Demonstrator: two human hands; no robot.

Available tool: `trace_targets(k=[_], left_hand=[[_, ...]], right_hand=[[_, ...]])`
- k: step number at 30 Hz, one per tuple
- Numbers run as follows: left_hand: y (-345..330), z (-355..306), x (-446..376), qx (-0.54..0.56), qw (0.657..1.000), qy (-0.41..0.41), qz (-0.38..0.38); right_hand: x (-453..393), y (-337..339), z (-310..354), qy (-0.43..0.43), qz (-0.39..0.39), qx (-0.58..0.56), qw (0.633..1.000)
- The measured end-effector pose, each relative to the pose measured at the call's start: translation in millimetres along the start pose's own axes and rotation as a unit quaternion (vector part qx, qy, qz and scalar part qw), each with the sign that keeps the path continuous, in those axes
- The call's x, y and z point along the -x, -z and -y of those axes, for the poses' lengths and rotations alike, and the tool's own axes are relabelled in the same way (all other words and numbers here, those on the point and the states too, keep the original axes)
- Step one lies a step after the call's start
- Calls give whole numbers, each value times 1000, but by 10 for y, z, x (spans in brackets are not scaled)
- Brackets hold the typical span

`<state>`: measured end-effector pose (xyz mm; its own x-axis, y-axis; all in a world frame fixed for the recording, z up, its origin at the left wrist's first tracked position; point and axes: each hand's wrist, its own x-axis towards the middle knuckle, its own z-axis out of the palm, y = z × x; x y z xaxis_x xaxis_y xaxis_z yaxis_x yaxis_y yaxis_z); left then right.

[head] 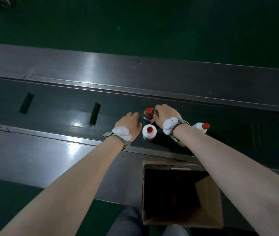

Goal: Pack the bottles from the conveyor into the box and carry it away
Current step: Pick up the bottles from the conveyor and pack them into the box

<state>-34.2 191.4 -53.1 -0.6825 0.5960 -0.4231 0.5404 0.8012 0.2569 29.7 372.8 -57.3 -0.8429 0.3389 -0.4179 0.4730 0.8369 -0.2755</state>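
Note:
Three red-capped bottles stand on the dark conveyor belt (58,106). A dark bottle (148,114) is furthest from me, a white bottle (149,132) stands just in front of it, and another white bottle (201,127) shows behind my right wrist. My right hand (166,114) rests against the right side of the dark bottle, fingers curled over it. To the left of both bottles hovers my left hand (129,124), fingers apart and holding nothing. An open cardboard box (208,198) sits below the belt by my legs, with red caps faintly visible in its dark inside.
Steel side rails (33,155) run along both edges of the belt. Two dark tape strips (95,113) mark the belt to the left. Green floor lies beyond the conveyor and under the box. White sensor bands wrap both wrists.

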Motion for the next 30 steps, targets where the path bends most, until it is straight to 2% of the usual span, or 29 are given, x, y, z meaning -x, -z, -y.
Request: trace_targets(k=[8,16,20,26,30], left_hand=[[-200,493,-146,3,996,15,86],[-288,657,59,-9,992,35,123],[-260,395,198,-28,994,24,107],[7,-269,438,-5,1000,-14,1],[134,-564,686,-17,999,-31,-33]], right_hand=[[-850,-552,119,-18,82,40,996],[-795,-709,-37,7,47,98,994],[-479,-413,-186,22,21,93,995],[290,365,-391,72,-68,78,992],[911,912,-438,122,-114,79,983]])
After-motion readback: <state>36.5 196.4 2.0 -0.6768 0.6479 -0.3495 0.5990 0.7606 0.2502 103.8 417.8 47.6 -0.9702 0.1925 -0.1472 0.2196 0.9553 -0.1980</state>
